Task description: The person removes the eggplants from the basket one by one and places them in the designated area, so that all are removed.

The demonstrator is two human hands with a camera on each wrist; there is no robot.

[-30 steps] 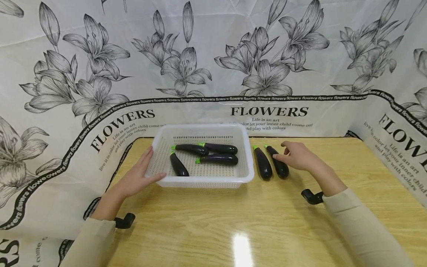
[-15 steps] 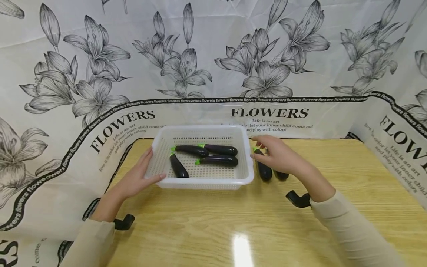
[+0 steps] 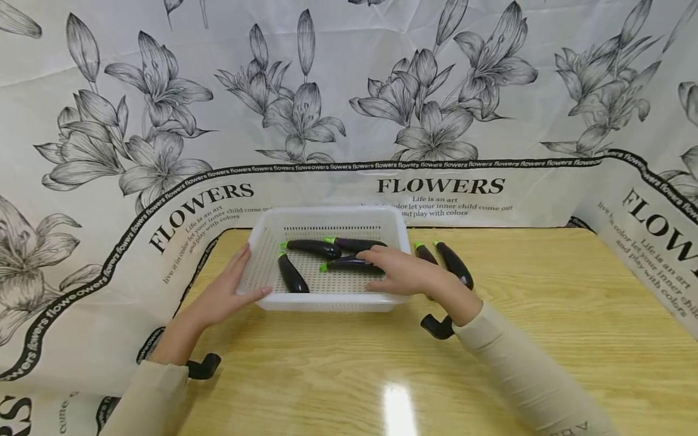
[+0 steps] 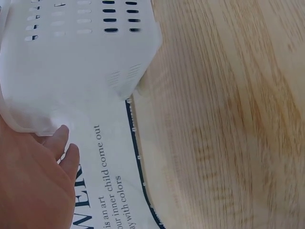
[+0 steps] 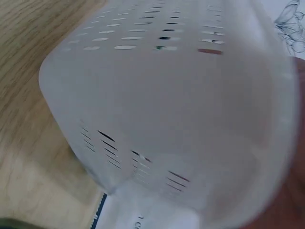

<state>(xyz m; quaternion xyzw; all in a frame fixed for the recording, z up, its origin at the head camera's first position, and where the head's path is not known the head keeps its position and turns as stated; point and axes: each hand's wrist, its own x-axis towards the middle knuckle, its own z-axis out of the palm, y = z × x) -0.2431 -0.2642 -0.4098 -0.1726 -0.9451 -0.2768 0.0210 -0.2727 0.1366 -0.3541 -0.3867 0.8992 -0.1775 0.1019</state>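
Note:
A white perforated plastic basket [image 3: 327, 298] stands on the table with several dark purple eggplants inside. My left hand [image 3: 220, 293] grips its near left corner, thumb over the front rim and fingers along the outer left side. In the left wrist view two fingertips [image 4: 59, 138] show below the rim. My right hand [image 3: 400, 271] reaches over the basket's right rim, fingers and thumb apart, above the front right eggplant [image 3: 349, 264], whose right end it hides. Behind that lies another eggplant [image 3: 357, 244]; to the left are an eggplant [image 3: 313, 247] and a slanted one [image 3: 292, 274].
Two eggplants lie on the wooden table [image 3: 327, 375] right of the basket: the outer one [image 3: 454, 263] and a nearer one [image 3: 425, 252] partly behind my right hand. A flower-printed cloth [image 3: 447, 121] hangs behind and at the sides.
My right hand has moved left, from beside the outer eggplant on the table to over the basket, with nothing seen in it. The left hand and the basket have stayed in place.

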